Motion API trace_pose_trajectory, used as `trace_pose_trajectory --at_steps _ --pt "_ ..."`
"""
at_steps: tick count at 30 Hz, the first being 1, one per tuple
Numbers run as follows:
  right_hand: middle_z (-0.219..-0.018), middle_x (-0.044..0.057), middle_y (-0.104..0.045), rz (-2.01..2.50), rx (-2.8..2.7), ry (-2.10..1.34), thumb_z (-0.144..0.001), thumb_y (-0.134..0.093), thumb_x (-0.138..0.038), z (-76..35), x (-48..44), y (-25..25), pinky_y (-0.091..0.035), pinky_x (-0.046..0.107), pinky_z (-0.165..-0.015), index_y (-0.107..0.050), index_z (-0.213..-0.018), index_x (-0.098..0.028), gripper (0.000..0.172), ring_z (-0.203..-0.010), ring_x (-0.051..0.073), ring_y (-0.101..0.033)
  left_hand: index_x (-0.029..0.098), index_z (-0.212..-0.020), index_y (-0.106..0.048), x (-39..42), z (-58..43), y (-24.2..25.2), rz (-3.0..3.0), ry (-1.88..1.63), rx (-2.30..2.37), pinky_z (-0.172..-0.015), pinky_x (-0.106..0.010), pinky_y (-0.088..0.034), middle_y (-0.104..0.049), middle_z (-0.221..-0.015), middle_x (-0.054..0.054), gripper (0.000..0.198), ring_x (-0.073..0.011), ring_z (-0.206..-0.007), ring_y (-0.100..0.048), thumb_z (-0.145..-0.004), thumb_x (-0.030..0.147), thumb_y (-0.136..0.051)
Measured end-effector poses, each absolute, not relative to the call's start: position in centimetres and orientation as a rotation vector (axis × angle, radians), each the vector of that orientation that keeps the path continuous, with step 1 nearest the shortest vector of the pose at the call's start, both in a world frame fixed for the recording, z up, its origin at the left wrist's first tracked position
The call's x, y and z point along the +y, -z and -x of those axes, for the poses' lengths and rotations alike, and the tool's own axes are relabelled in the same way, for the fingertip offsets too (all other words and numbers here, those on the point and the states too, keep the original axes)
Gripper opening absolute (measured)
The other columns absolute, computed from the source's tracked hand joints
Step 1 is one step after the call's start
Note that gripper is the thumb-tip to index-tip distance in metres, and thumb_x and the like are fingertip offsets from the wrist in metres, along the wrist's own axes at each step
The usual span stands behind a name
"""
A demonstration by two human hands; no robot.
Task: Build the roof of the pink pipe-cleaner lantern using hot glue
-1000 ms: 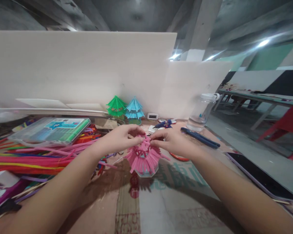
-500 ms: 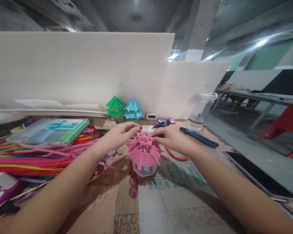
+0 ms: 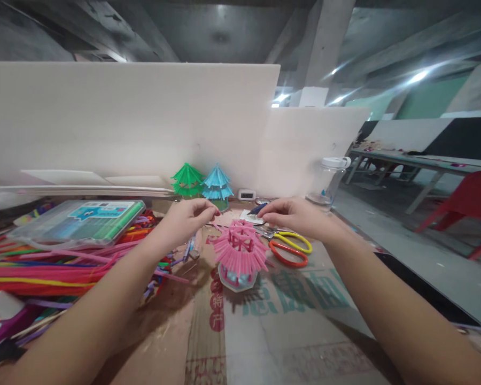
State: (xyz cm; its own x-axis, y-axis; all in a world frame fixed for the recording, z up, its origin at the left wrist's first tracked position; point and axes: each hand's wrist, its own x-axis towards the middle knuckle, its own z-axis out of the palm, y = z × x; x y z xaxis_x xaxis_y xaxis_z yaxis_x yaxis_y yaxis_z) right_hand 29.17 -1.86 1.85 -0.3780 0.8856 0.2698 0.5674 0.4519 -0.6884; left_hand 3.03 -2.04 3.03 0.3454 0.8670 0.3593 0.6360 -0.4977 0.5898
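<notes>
A small pink pavilion model with a fringed tier roof stands upright on a pale base at the middle of the table. Beside its upper left, my left hand is raised with thumb and forefinger pinched together; whatever lies between them is too small to make out. My right hand hovers to the model's upper right, fingertips closed, their contents hidden. Just past those fingertips lies a dark blue tool; I cannot tell whether they touch it. Scissors with orange and yellow handles lie below my right hand.
Green and blue pavilion models stand behind, near a small digital clock. Fuzzy craft stems and a plastic marker case fill the left. A water bottle and a phone are on the right.
Both hands have come away from the pink model's top, the left moving left and the right moving right. The scissors show more fully; the dark-handled tool at right is now hidden.
</notes>
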Motion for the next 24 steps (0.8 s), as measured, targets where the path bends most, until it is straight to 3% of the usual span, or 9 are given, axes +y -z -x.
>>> trace_pose_trajectory --at_steps 6,13,19,24 --pt "-0.081 0.005 -0.073 1.120 -2.067 -0.603 -0.080 -0.057 -0.033 -28.4 -2.7 -1.9 -0.048 0.026 -0.062 -0.074 -0.087 -0.015 0.025 -0.071 0.016 -0.064 0.017 -0.079 -0.066 -1.9 -2.9 -2.8 -2.188 -0.994 1.254 -0.062 -0.025 -0.043 -0.065 -0.075 -0.001 0.031 -0.0155 -0.067 -0.056 -0.077 0.047 -0.060" --pt "-0.084 0.005 -0.075 1.090 -2.139 -0.462 -0.083 -0.058 -0.023 -27.7 -3.6 -2.3 -0.050 0.027 -0.067 -0.074 -0.083 -0.018 0.017 -0.075 0.016 -0.066 0.018 -0.068 -0.056 -1.7 -3.0 -2.5 -2.290 -0.979 1.276 -0.060 -0.026 -0.042 -0.054 -0.062 0.001 0.042 -0.0166 -0.065 -0.054 -0.088 0.052 -0.042" --pt "-0.091 0.003 -0.076 0.950 -2.287 -0.367 -0.085 -0.053 -0.014 -27.7 -4.3 -2.5 -0.051 0.026 -0.071 -0.077 -0.095 -0.023 0.027 -0.081 0.015 -0.068 0.017 -0.104 -0.064 -1.4 -3.2 -1.8 -2.258 -0.982 1.124 -0.084 -0.034 -0.050 -0.070 -0.103 -0.008 0.038 -0.0231 -0.095 -0.064 -0.081 0.046 -0.055" --pt "-0.091 0.003 -0.077 0.913 -2.359 -0.324 -0.085 -0.053 -0.010 -27.6 -4.3 -2.4 -0.050 0.024 -0.069 -0.077 -0.102 -0.024 0.032 -0.078 0.014 -0.067 0.021 -0.095 -0.073 -2.2 -3.9 -2.1 -2.438 -0.933 0.991 -0.092 -0.036 -0.050 -0.069 -0.106 -0.008 0.029 -0.0234 -0.102 -0.064 -0.086 0.042 -0.055"
